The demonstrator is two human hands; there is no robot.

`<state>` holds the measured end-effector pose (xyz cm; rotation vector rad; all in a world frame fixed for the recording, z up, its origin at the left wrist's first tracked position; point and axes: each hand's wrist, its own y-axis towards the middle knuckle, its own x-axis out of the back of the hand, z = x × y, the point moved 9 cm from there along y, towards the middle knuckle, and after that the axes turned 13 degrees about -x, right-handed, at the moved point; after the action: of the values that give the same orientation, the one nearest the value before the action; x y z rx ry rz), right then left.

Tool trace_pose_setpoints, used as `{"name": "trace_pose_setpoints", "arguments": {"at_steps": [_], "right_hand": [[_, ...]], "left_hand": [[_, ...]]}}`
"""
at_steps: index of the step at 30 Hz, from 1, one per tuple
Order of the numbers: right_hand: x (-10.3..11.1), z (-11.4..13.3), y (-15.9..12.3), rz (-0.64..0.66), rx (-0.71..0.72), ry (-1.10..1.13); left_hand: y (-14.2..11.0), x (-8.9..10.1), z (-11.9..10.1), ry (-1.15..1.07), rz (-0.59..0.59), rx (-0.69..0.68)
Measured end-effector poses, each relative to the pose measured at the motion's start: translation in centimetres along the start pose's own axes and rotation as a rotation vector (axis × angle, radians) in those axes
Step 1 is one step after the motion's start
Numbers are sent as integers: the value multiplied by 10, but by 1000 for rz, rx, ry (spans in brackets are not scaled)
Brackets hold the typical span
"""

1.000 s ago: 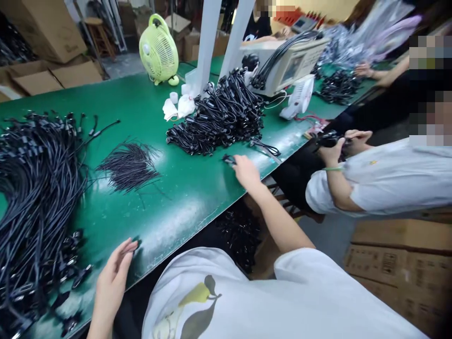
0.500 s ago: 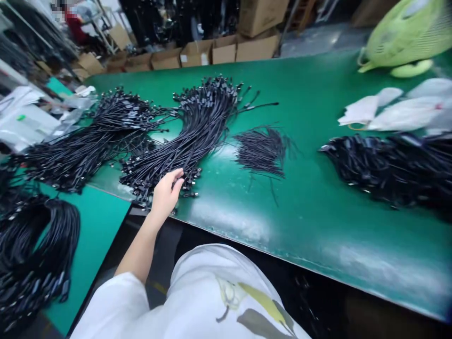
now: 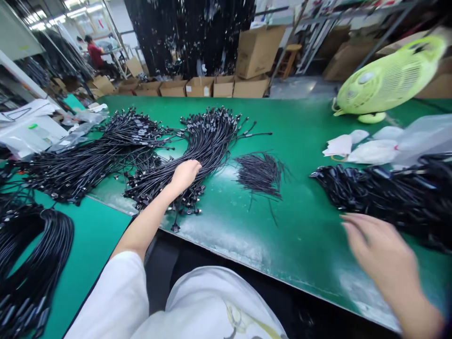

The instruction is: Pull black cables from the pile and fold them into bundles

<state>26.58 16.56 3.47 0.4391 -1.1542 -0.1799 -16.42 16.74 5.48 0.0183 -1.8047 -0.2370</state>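
Note:
My left hand (image 3: 186, 175) rests on the middle pile of black cables (image 3: 208, 141), its fingers bent and pinched on a cable there; the fingertips are partly hidden. Small connectors show at both ends of this pile, and one cable end (image 3: 175, 227) sticks out toward the table's near edge. My right hand (image 3: 384, 256) hovers over the green table, fingers stretched and thumb apart, with nothing visible in it. Just beyond it lies a heap of coiled black cables (image 3: 381, 193). Between the hands is a small pile of thin black strips, perhaps cable ties (image 3: 259, 174).
Another cable pile (image 3: 95, 155) lies to the left, and looped cables (image 3: 52, 249) sit on the lower left surface. A green fan (image 3: 388, 80) and white plastic bags (image 3: 377, 148) are at the right. Cardboard boxes (image 3: 173, 88) line the far edge. A person in red (image 3: 95, 54) sits far back.
My left hand has moved forward and right onto the cables, and its fingers have closed. My right hand has come into view from the right. The view has tilted up.

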Motion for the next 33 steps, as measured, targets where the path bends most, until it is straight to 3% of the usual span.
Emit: {"name": "trace_pose_setpoints", "arguments": {"at_steps": [2, 5, 9, 12, 15, 18, 20, 21, 22, 24, 27, 30, 32, 33], "right_hand": [[-27, 46, 1, 166, 78, 196], [-69, 149, 8, 447, 216, 396], [-110, 282, 26, 601, 495, 430], [-150, 330, 52, 660, 523, 283], [-165, 336, 92, 592, 410, 263], [-135, 325, 118, 493, 323, 300], [-83, 319, 127, 373, 304, 377], [-46, 316, 130, 252, 310, 444], [-2, 316, 130, 82, 357, 486], [73, 318, 130, -240, 439, 364], [127, 309, 156, -428, 410, 62], [121, 270, 192, -391, 327, -94], [89, 234, 199, -232, 280, -217], [68, 217, 191, -117, 273, -291]], "left_hand": [[-15, 4, -29, -190, 3, -81], [-51, 9, -62, -477, 28, -126], [-104, 21, -75, -818, 81, 37], [-139, 41, -79, -1066, 123, 156], [-165, 67, -64, -1159, 46, 209], [-185, 82, -22, -1121, -122, 259], [-192, 88, 9, -991, -259, 251], [-193, 90, 20, -911, -323, 229], [-193, 91, 28, -843, -373, 204], [-189, 86, 34, -815, -430, 177], [-183, 74, 33, -1157, -479, 188], [-186, 80, 27, -1672, -547, 114], [-191, 92, 29, -1854, -616, 22], [-192, 96, 32, -1841, -644, 9]]}}
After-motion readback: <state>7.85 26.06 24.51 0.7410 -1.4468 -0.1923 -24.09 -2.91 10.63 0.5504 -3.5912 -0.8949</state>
